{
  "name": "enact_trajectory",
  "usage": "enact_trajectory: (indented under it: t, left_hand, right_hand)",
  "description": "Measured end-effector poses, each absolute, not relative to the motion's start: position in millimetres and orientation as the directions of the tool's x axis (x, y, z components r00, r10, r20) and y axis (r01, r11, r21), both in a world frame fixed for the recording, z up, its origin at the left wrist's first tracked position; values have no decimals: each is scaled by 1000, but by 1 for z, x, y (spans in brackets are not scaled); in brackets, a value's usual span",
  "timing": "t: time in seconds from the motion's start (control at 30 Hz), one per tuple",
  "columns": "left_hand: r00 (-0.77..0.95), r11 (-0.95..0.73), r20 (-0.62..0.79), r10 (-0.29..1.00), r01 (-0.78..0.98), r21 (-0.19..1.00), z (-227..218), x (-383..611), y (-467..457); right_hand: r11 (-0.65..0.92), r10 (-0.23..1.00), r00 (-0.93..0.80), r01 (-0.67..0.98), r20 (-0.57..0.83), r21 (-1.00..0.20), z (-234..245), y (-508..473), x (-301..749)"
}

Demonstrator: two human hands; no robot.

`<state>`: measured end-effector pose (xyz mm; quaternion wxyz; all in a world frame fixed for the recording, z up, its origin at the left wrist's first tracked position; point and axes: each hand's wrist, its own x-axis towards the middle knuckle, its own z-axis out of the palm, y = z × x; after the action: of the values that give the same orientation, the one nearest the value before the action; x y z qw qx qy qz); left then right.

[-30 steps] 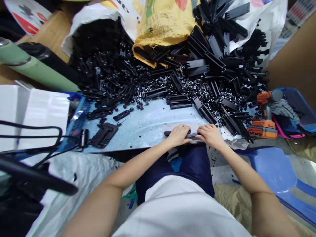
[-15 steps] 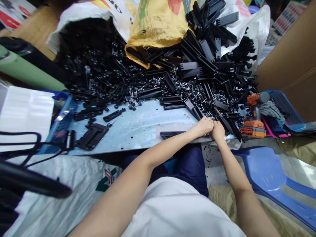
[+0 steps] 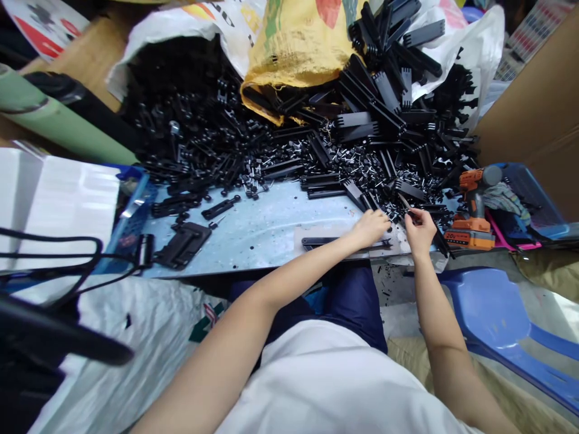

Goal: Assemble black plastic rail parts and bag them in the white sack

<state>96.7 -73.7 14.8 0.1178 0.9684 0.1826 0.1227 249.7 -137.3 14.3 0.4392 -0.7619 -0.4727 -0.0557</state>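
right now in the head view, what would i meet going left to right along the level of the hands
White box → blue basket → flat black part → left hand → right hand → orange drill

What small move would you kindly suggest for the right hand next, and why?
Perhaps bring the right hand over to the left hand, near the black bar; the two are apart, the right beside loose parts, though what it may hold is unclear.
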Motion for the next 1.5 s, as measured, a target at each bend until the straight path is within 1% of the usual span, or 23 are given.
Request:
enact_trajectory:
  t: [0.03, 0.1, 0.2, 0.23, 0.3, 0.33, 0.37, 0.4, 0.43, 0.47, 0.5, 0.57, 0.6, 0.67, 0.73, 0.8, 0.9, 1.03, 1.1, 1.17, 1.3, 1.4, 1.5]
  left_hand:
    - [937, -932, 167, 308, 263, 248, 20, 117, -76]
    - [966, -951, 123, 228, 194, 241, 30, 147, -78]
    - [957, -936, 133, 259, 214, 279, 37, 155, -74]
    - [943, -926, 156, 292, 238, 295, 37, 145, -70]
    - [874, -878, 255, 413, 307, 367, 30, 109, -63]
    - [786, -822, 351, 508, 321, 471, 24, 84, -60]
    - [640, -743, 446, 626, 315, 591, 17, 58, -59]
    - [489, -660, 485, 725, 290, 693, 9, 31, -59]
    - [353, -565, 469, 810, 251, 786, -1, 6, -60]
    - [238, -456, 410, 881, 195, 868, -10, -16, -63]
    - [162, -367, 344, 925, 147, 919, -19, -34, -68]
    - [51, -248, 245, 968, 75, 966, -36, -55, -80]
    - [14, -222, 222, 975, 57, 973, -42, -60, -85]
    - [-36, -226, 228, 973, 59, 972, -49, -63, -95]
    - [-66, -293, 302, 951, 121, 948, -50, -62, -101]
    - [-31, -402, 420, 907, 235, 885, -46, -63, -104]
    - [137, -563, 562, 816, 407, 719, -42, -69, -105]
    - [303, -681, 642, 704, 545, 490, -46, -76, -104]
    - [377, -712, 640, 670, 570, 410, -50, -78, -102]
    - [442, -750, 638, 630, 559, 353, -53, -81, -99]
    - [516, -797, 636, 573, 532, 286, -54, -88, -98]
    - [586, -785, 568, 578, 590, 191, -49, -85, -101]
    - [751, -861, 471, 463, 507, 37, -44, -64, -99]
  right_hand:
    - [-148, 653, 557, 758, 513, -635, 21, -142, 249]
    - [-96, 633, 563, 739, 532, -667, 33, -153, 246]
    - [-19, 645, 561, 691, 519, -723, 43, -168, 239]
    - [-9, 660, 559, 675, 503, -738, 43, -172, 235]
    - [3, 719, 524, 655, 457, -755, 38, -174, 223]
    - [14, 762, 482, 655, 432, -755, 34, -174, 215]
    - [37, 807, 424, 659, 411, -751, 28, -172, 205]
    - [74, 849, 351, 663, 396, -745, 23, -168, 195]
    - [120, 880, 274, 665, 389, -738, 17, -164, 185]
    - [168, 898, 201, 665, 391, -728, 12, -159, 175]
    - [214, 904, 141, 667, 403, -714, 7, -154, 167]
    - [297, 891, 50, 687, 451, -663, 1, -146, 156]
    - [329, 878, 13, 709, 478, -624, 0, -143, 154]
    - [376, 853, -63, 762, 517, -527, -1, -141, 154]
    - [405, 839, -136, 801, 527, -440, 0, -141, 157]
    - [429, 837, -194, 813, 512, -394, 1, -143, 161]
    - [454, 849, -267, 811, 456, -370, 1, -146, 163]
    - [418, 891, -298, 833, 341, -364, -4, -150, 163]
    - [404, 902, -300, 840, 310, -363, -8, -152, 166]
    - [431, 894, -337, 829, 297, -357, -13, -153, 170]
    - [515, 856, -457, 797, 242, -317, -20, -150, 185]
    - [575, 818, -553, 792, 158, -205, -19, -143, 197]
    - [553, 829, -546, 833, 119, -34, -16, -136, 205]
